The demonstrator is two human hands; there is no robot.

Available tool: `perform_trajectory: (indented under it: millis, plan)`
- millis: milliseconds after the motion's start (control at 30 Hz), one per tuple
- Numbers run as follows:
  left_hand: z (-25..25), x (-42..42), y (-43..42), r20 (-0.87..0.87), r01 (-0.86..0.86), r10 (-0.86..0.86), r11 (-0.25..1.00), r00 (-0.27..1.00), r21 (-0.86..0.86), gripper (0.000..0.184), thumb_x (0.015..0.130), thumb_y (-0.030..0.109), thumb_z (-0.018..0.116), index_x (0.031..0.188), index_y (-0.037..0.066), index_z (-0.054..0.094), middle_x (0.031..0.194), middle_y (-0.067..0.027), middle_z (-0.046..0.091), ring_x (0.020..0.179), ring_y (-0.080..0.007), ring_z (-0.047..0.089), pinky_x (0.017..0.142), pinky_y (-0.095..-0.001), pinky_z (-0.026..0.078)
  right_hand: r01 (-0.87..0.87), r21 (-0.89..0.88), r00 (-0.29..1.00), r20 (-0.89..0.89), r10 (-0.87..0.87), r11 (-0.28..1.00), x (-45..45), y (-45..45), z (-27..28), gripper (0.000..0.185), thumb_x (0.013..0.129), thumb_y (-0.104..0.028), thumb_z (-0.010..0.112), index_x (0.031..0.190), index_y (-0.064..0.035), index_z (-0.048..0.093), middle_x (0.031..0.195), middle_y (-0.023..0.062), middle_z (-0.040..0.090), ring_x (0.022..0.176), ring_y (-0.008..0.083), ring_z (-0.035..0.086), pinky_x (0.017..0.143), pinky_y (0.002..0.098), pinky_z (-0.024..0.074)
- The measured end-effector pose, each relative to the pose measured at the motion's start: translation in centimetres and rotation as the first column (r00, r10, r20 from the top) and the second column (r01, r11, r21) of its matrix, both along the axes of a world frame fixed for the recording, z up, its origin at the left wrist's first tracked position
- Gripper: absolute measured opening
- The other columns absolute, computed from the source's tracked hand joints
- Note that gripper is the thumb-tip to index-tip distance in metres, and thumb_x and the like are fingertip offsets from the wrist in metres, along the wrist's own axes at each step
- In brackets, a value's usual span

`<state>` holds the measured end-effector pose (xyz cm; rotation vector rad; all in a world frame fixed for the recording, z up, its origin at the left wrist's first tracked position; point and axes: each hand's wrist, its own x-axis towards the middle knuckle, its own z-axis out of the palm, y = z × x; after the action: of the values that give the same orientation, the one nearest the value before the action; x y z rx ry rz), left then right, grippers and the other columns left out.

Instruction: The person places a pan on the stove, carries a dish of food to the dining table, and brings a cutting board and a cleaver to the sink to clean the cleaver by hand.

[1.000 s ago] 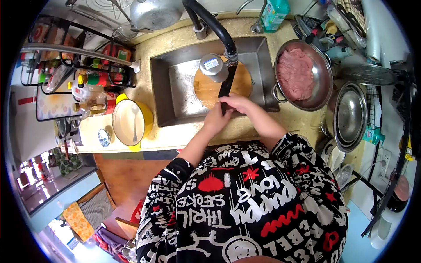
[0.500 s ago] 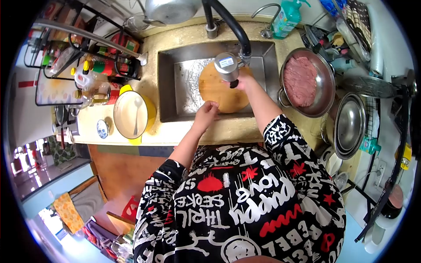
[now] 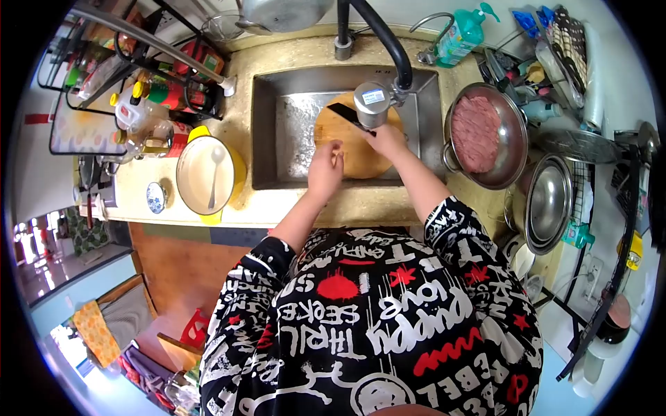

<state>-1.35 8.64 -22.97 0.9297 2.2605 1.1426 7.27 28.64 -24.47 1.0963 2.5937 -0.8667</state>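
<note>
My right hand [image 3: 387, 141] is closed around the handle end of a dark-bladed knife [image 3: 345, 114]. Its blade points up and to the left, above a round wooden cutting board [image 3: 368, 163]. The board sits in the stainless steel sink [image 3: 277, 173], under the faucet's round grey head [image 3: 372, 102]. Over the board's left edge is my left hand [image 3: 325, 170], fingers bent and thumb apart, with nothing visible in it. It is a short way from the knife.
Right of the sink, a steel pan [image 3: 512, 149] holds pink minced meat [image 3: 475, 135]. A yellow pot [image 3: 239, 170] with a spoon [image 3: 214, 184] inside stands to the left, near a small blue-and-white dish [image 3: 157, 197]. A green soap bottle [image 3: 459, 41] is at the back.
The knife's dark blade has come into view, swung out to the left over the board. My left hand has turned more upright and its fingers have parted. The view has shifted slightly.
</note>
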Motion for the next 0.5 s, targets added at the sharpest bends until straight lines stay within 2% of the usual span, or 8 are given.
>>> perform_trajectory:
  millis: [33,100,133,233,267,300,400,500]
  plan:
    - [0.3,0.0,0.8,-0.159,0.079,-0.076,0.997,0.984,0.013,0.041,0.093,0.012,0.065,0.131,0.002,0.053,0.124,-0.0206,0.060,0.105,-0.0346,0.063,0.091,-0.0416,0.051,-0.059,0.064,0.995,-0.074,0.064,0.996,1.1,-0.2,-0.1,0.034,0.089,-0.033,0.071,0.120,-0.0202,0.070,0.098,0.0174,0.073,0.095,0.0374,0.069,0.081,0.0467,0.0555]
    - [1.0,-0.1,2.4,-0.462,0.237,-0.209,0.971,0.862,0.004,0.057,0.090,0.011,0.068,0.141,0.002,0.046,0.140,-0.0222,0.051,0.122,-0.0372,0.056,0.102,-0.0455,0.046,-0.160,0.202,0.958,-0.203,0.201,0.966,3.0,-0.3,0.2,0.034,0.083,-0.032,0.077,0.114,-0.0190,0.069,0.090,0.0155,0.073,0.083,0.0368,0.071,0.075,0.0465,0.0562]
    - [0.1,-0.4,3.0,-0.425,0.331,-0.359,0.933,0.831,-0.141,0.081,0.085,0.016,0.073,0.153,0.003,0.031,0.152,-0.0216,0.038,0.140,-0.0372,0.039,0.116,-0.0483,0.032,-0.191,0.204,0.967,-0.128,0.219,0.960,4.1,-0.3,0.4,0.038,0.082,-0.028,0.077,0.117,-0.0175,0.063,0.091,0.0126,0.073,0.080,0.0358,0.071,0.073,0.0461,0.0564]
    - [-2.4,-0.6,4.5,-0.460,0.417,-0.513,0.858,0.725,-0.300,0.086,0.080,0.021,0.076,0.152,0.004,0.033,0.156,-0.0202,0.035,0.148,-0.0351,0.031,0.122,-0.0479,0.024,-0.182,0.272,0.971,-0.100,0.216,0.945,6.6,-0.7,2.4,0.040,0.081,-0.025,0.078,0.114,-0.0152,0.057,0.089,0.0122,0.073,0.078,0.0356,0.071,0.070,0.0460,0.0561]
    - [-2.7,-0.9,4.9,-0.410,0.425,-0.536,0.841,0.738,-0.336,0.090,0.080,0.026,0.078,0.153,0.004,0.032,0.158,-0.0198,0.033,0.150,-0.0338,0.026,0.124,-0.0477,0.019,-0.192,0.299,0.958,-0.150,0.244,0.935,7.5,-0.7,2.5,0.040,0.083,-0.022,0.077,0.111,-0.0129,0.051,0.083,0.0141,0.070,0.078,0.0369,0.070,0.066,0.0479,0.0543]
    - [-3.1,-1.0,5.4,-0.391,0.441,-0.578,0.809,0.717,-0.388,0.092,0.082,0.028,0.077,0.156,0.005,0.028,0.158,-0.0207,0.033,0.148,-0.0376,0.029,0.124,-0.0483,0.020,-0.163,0.310,0.962,-0.162,0.221,0.937,8.3,-0.8,2.6,0.040,0.083,-0.022,0.077,0.111,-0.0125,0.051,0.082,0.0140,0.070,0.077,0.0368,0.070,0.066,0.0478,0.0542]
    - [-2.5,0.1,6.7,-0.380,0.561,-0.617,0.786,0.689,-0.260,0.091,0.080,0.022,0.076,0.156,0.006,0.028,0.159,-0.0215,0.031,0.149,-0.0381,0.028,0.123,-0.0497,0.022,-0.093,0.327,0.964,-0.208,0.168,0.940,9.9,-0.9,1.9,0.043,0.082,-0.023,0.078,0.111,-0.0106,0.048,0.078,0.0144,0.069,0.073,0.0377,0.070,0.064,0.0483,0.0541]
    - [-2.0,1.9,7.5,-0.393,0.696,-0.687,0.703,0.611,-0.147,0.090,0.078,0.016,0.076,0.155,0.006,0.030,0.160,-0.0222,0.030,0.149,-0.0387,0.028,0.122,-0.0501,0.024,-0.028,0.302,0.990,-0.123,0.068,0.953,10.4,-1.3,1.3,0.040,0.078,-0.022,0.080,0.104,-0.0125,0.052,0.080,0.0140,0.070,0.072,0.0365,0.069,0.064,0.0475,0.0543]
